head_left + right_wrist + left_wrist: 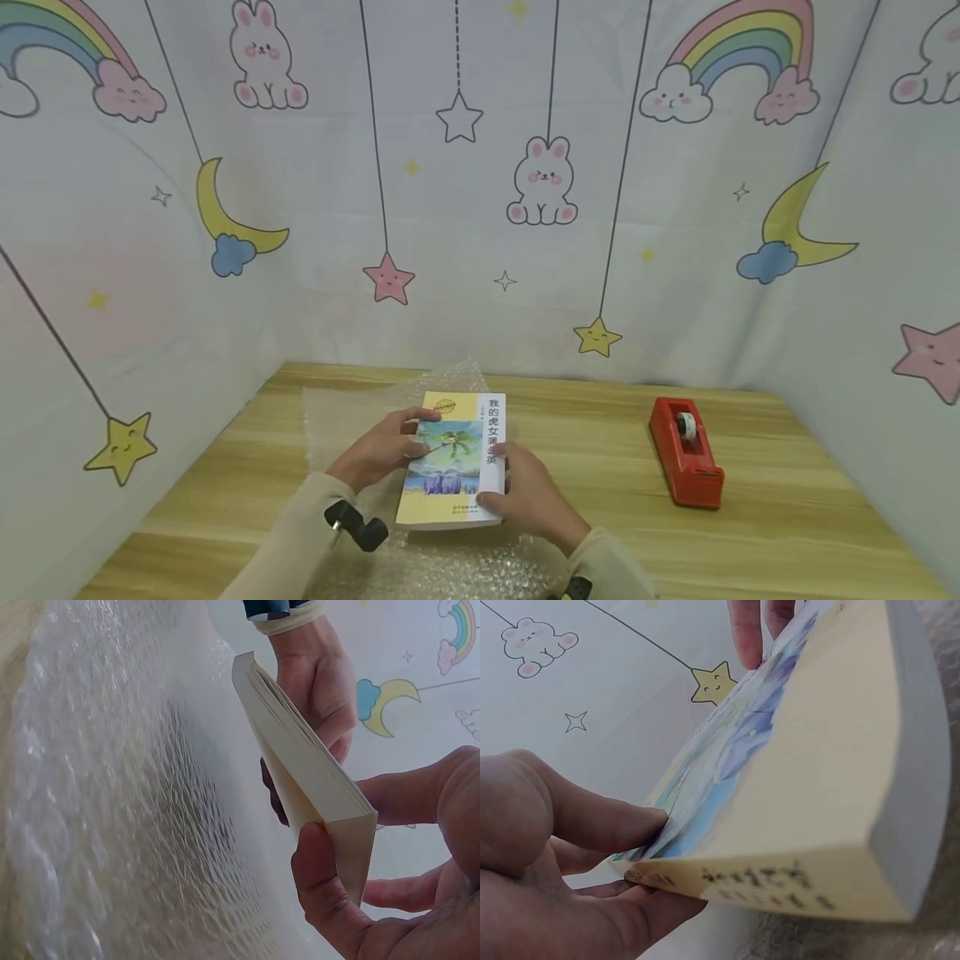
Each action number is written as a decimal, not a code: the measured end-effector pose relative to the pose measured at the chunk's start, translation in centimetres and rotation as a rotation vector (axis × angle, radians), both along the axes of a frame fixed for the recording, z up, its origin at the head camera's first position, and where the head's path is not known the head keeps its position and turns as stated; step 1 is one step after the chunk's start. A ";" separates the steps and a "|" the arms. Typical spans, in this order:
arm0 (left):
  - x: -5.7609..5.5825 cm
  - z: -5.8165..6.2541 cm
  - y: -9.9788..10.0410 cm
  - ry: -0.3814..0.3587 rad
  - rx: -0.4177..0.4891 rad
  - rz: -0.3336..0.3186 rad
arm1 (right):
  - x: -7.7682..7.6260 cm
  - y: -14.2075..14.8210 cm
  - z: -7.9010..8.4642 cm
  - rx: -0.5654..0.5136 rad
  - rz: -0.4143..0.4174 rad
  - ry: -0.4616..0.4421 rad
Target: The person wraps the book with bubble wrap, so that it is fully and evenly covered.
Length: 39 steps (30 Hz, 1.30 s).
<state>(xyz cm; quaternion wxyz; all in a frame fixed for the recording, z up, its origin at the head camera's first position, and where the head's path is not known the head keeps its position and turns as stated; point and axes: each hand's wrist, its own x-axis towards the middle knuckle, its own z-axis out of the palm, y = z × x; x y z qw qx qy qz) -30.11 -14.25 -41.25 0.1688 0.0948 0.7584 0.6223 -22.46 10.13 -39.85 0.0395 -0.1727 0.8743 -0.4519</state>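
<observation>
A paperback book (450, 458) with a yellow cover, a painted tree picture and a white title strip is held between both hands above a sheet of bubble wrap (450, 575). My left hand (382, 450) grips its left side; in the left wrist view the thumb (641, 825) presses the cover while other fingers lie along the spine and under it. At the opposite side my right hand (532, 492) pinches the book's page edge, as the right wrist view also shows. The bubble wrap (112, 787) lies below the book, apart from it in that view.
A red tape dispenser (686, 454) with a small roll of tape stands on the wooden table (600, 467) to the right. White cloth walls (480, 317) printed with stars, moons and rabbits enclose the table at the back and sides.
</observation>
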 end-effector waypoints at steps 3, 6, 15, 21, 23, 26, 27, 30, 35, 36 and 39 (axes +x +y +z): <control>0.1 0.1 -0.5 0.004 -0.018 0.000 | 0.0 -0.5 -0.2 -0.016 0.014 -0.006; 0.2 0.1 -1.1 0.009 -0.044 0.014 | -0.1 -1.1 -0.3 -0.019 0.026 0.000; 0.1 -0.1 -2.3 0.046 -0.129 0.064 | -0.3 -2.7 -0.7 0.038 0.017 0.047; 0.0 -0.3 -2.7 0.068 -0.193 0.103 | -0.5 -3.6 -1.1 0.049 -0.010 0.065; 0.0 -0.4 -2.9 0.088 -0.228 0.111 | -0.6 -3.9 -1.1 0.041 -0.013 0.065; -0.2 -0.5 -3.0 0.114 -0.279 0.124 | -0.6 -4.4 -1.2 0.034 -0.020 0.065; -0.4 -0.5 -3.0 0.120 -0.293 0.131 | -0.6 -4.5 -1.2 0.034 -0.023 0.065; -0.7 -0.5 -3.1 0.136 -0.323 0.137 | -0.7 -5.0 -1.3 0.038 -0.038 0.065; -1.2 -0.7 -3.3 0.150 -0.387 0.166 | -0.9 -5.5 -1.6 0.049 -0.053 0.072; -1.3 -0.7 -3.4 0.151 -0.402 0.173 | -1.0 -5.5 -1.6 0.053 -0.055 0.068; -1.7 -0.8 -3.6 0.158 -0.438 0.175 | -1.2 -5.7 -1.8 0.057 -0.061 0.040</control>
